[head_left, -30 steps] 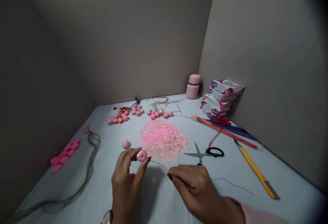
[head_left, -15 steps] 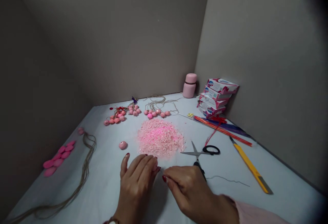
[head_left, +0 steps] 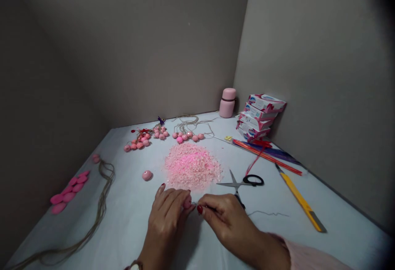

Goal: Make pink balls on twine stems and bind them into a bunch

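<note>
My left hand (head_left: 168, 210) is closed round a small pink ball (head_left: 187, 202), whose right side shows past the fingertips. Just to the right, my right hand (head_left: 226, 216) pinches a thin cord (head_left: 268, 213) close to the ball. A short stretch of it shows between the two hands, and the loose tail trails out on the table to the right. Whether the cord enters the ball cannot be made out. Beyond the hands lies a heap of pink shavings (head_left: 191, 167). Another pink ball (head_left: 147, 175), with a hole in it, rests left of the heap.
Open scissors (head_left: 237, 184) and a yellow utility knife (head_left: 300, 200) lie to the right. Behind stand stacked boxes (head_left: 261, 115) and a pink flask (head_left: 227, 103). Corded pink balls (head_left: 185, 136) line the back. Bright pink oval pieces (head_left: 68, 196) and a long cord bundle (head_left: 103, 204) are left.
My left hand has turned slightly, so more of the pink ball shows. The cord's tail has slid left, towards my right hand. The whole view has shifted a little.
</note>
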Demonstrator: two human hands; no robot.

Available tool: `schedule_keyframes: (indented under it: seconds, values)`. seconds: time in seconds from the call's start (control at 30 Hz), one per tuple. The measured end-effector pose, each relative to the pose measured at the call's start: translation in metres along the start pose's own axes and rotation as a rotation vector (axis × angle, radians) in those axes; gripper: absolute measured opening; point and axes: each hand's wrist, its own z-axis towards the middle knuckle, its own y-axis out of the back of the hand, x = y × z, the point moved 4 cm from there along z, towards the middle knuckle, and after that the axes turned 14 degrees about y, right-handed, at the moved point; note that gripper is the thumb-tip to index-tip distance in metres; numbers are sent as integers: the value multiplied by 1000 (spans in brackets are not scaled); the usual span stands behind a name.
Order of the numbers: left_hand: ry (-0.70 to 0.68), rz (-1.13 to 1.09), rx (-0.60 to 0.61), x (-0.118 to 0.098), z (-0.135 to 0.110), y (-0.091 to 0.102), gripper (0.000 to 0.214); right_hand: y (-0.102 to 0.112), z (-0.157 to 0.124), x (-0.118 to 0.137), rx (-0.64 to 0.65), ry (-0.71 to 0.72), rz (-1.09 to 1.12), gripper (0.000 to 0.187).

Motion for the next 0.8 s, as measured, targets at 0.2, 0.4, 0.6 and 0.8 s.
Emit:
schedule_keyframes:
  seconds: [0.2, 0.4, 0.6, 0.8]
  values:
    - [-17, -40, -38, -1, -2, -1, 20, -3, 2, 7, 24, 76, -32, 22]
    - [-50, -55, -1, -3, -5, -5, 23, -8, 2, 3, 21, 80, -43, 21]
    - [101, -17, 60, 1, 2, -3, 19, -1, -1, 3, 21, 115, -102, 24]
    - [-5, -33, 38, -3, -1, -4, 20, -2, 2, 3, 70, 111, -119, 21]
